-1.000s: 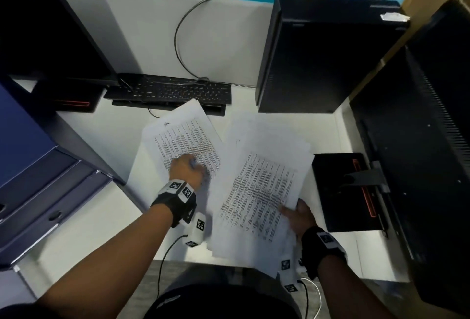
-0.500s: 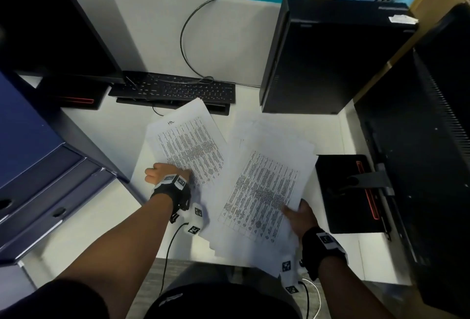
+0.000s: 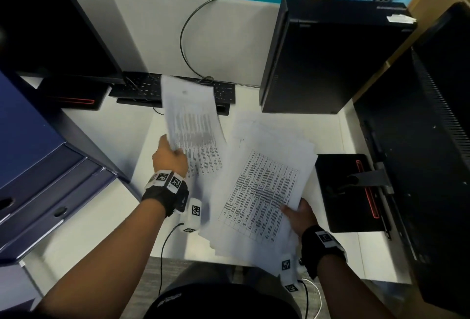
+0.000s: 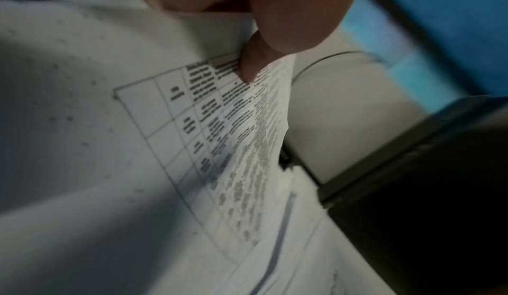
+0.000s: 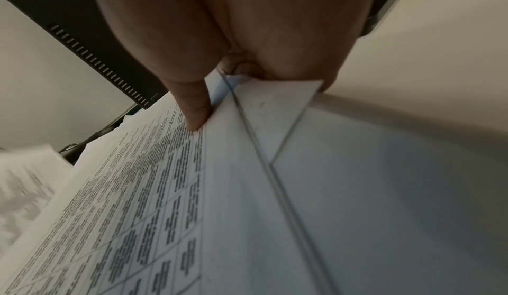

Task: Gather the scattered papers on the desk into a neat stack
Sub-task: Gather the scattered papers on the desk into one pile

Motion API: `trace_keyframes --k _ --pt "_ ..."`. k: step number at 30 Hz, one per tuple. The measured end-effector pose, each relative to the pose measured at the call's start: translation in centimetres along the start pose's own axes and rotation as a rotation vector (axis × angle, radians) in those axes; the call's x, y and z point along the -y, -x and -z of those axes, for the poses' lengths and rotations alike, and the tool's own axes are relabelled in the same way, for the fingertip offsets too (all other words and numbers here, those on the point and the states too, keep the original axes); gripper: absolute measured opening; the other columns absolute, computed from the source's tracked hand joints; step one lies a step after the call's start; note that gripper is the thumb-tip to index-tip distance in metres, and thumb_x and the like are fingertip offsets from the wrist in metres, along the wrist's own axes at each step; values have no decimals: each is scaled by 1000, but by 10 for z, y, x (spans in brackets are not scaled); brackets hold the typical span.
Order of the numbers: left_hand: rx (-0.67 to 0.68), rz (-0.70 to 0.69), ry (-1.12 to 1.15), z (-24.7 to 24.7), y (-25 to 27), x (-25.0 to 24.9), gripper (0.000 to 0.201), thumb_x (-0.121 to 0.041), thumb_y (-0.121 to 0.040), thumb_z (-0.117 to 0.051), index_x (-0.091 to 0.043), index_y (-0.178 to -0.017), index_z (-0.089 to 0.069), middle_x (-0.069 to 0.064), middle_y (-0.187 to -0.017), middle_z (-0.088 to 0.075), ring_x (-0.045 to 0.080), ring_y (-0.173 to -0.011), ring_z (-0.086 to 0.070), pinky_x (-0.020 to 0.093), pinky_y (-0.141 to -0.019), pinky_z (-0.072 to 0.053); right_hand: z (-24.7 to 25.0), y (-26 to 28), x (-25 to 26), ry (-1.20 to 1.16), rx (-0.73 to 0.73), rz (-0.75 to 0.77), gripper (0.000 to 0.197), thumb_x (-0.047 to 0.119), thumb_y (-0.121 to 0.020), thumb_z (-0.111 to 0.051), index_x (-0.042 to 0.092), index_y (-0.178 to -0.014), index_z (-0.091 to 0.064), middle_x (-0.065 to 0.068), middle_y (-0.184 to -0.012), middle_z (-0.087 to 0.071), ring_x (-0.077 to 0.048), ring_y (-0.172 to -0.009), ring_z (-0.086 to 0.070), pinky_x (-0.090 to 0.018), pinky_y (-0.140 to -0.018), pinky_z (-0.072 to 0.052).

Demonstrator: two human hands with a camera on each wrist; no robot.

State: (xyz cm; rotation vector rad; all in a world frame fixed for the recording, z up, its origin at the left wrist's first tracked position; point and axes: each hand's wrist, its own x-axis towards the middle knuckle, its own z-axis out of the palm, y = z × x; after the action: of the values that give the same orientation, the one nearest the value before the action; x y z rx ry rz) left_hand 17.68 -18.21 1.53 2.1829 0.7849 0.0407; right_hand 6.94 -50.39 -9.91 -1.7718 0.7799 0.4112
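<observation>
Setting: white bench [image 3: 84,138] in a cubicle corner, pale partition behind it, a blue picture above.
Landmark: the black keyboard [image 3: 142,88] at the back of the bench; all places below are given from it.
Drawer unit: blue drawers [image 3: 45,186], left of the keyboard and nearer the person.
Left monitor: dark screen [image 3: 50,21] standing just left of the keyboard, its base touching the bench.
Left hand: the left hand [image 3: 170,158] is in front of the keyboard, raised; its fingers [image 4: 288,28] and thumb pinch a printed sheet at its near edge.
Lifted sheet: the printed sheet [image 3: 192,125] tilts up off the bench, blurred, its far end covering the keyboard's middle.
Cable: a thin black cable [image 3: 188,28] loops up the partition behind the keyboard.
Paper stack: a fanned paper stack [image 3: 264,186] lies right of the keyboard and closer to the person, edges uneven, its near end overhanging the bench edge.
Right hand: the right hand [image 3: 298,215] grips the stack's near right corner, thumb on top, other fingers [image 5: 247,69] curled beneath.
Computer tower: black tower [image 3: 328,56] stands right of the keyboard.
Right monitor: a second dark monitor [image 3: 419,140] is far right, its base [image 3: 348,191] just beside the stack.
</observation>
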Motion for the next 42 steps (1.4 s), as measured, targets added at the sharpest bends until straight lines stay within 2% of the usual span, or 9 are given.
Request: trace_keyframes --k 6,11,14,18,24,27,32,36,42 --pt "-4 -530 126 48 24 -52 29 -8 -95 -56 -11 -124 -58 9 -99 -71 17 -83 -64 19 -76 -50 -3 3 5 -18 -42 -9 44 36 -81 -77 15 -117 -62 -3 -110 -70 -27 -103 -66 -44 -97 -53" --pt "121 -598 375 64 34 -85 37 -4 -91 -62 -11 -127 -51 -28 -101 -58 -21 -91 -57 -1 -76 -44 -2 13 19 -2 -44 -14 52 48 -89 -63 11 -126 -60 -8 -126 -65 -26 -109 -62 -34 -95 -47" --pt "219 -507 436 53 32 -85 42 -8 -90 -64 -17 -127 -46 -26 -103 -59 -14 -91 -61 11 -75 -53 3 14 26 26 -52 -51 64 53 -98 -43 3 -138 -49 -14 -140 -52 -32 -123 -53 -33 -97 -40" --pt "411 -342 267 12 38 -58 55 -17 -91 -65 -30 -137 -36 -15 -107 -62 8 -81 -66 26 -61 -55 6 12 21 -208 33 -180 111 93 -67 -37 18 -149 -40 -7 -154 -42 -28 -138 -43 -45 -115 -33" --pt "631 -341 -506 -69 56 11 42 -36 -93 -57 -8 -125 -51 15 -127 -53 29 -108 -56 34 -88 -49 5 20 30 -221 72 -70 47 35 -86 -73 18 -127 -56 -2 -130 -62 -20 -111 -61 -37 -97 -49" --pt "583 -307 -612 -81 66 26 54 -41 -92 -56 -10 -134 -44 18 -136 -39 35 -123 -44 40 -98 -44 2 25 34 -79 90 42 46 7 -83 -70 24 -124 -60 -5 -118 -71 -21 -101 -68 -44 -93 -55" --pt "557 -173 -334 -75 39 30 81 -57 -83 -63 -9 -143 -37 18 -143 -44 35 -128 -46 42 -104 -42 18 32 55 -46 113 194 46 -2 -85 -67 36 -110 -63 5 -106 -75 -19 -104 -69 -44 -96 -53" --pt "734 58 394 -41 22 -3 88 -41 -83 -73 -14 -152 -24 9 -149 -44 24 -125 -53 30 -97 -46 40 45 87 -109 108 320 40 -5 -85 -67 28 -108 -65 7 -98 -77 -12 -98 -71 -45 -97 -52" --pt "671 -341 698 -2 19 -65 51 -23 -87 -66 -16 -134 -50 3 -131 -63 21 -124 -58 44 -107 -42 36 60 144 -184 -17 519 61 29 -80 -72 14 -135 -50 -1 -126 -67 -20 -120 -61 -43 -106 -45"
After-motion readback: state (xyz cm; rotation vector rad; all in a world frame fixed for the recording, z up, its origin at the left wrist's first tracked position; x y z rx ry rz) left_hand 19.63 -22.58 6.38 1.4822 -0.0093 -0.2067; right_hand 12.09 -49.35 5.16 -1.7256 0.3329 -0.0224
